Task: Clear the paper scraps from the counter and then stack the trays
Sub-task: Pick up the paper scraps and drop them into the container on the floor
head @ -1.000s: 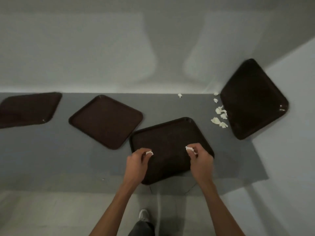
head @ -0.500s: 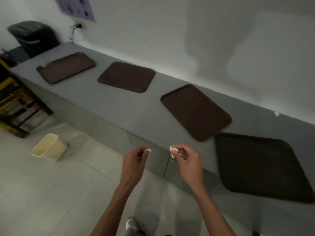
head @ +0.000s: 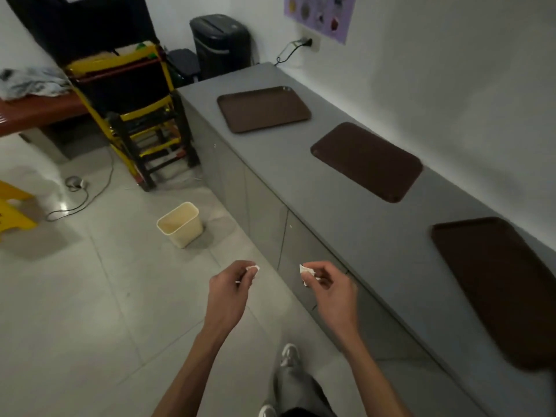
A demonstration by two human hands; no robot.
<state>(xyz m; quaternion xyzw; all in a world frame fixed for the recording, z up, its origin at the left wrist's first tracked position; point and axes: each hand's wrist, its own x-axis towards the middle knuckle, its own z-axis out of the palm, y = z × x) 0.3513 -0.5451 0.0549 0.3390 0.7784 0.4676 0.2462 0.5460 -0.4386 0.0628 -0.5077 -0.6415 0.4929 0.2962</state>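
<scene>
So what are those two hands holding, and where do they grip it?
Each pinches a small white paper scrap by its edge at the fingertips: left hand holds one, right hand another.

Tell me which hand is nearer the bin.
Left. The left hand, pinching a scrap, hangs over the floor on the near side of the bin. The right hand, pinching another scrap, is farther right, by the counter.

Bare floor (head: pixel 150 296) runs open from the left hand (head: pixel 230 288) and right hand (head: pixel 329 288) ahead to the bin (head: pixel 180 224), the worktop (head: pixel 361 230) front hems in the right side near the right hand, and a yellow rack (head: pixel 141 115) stands well beyond.
</scene>
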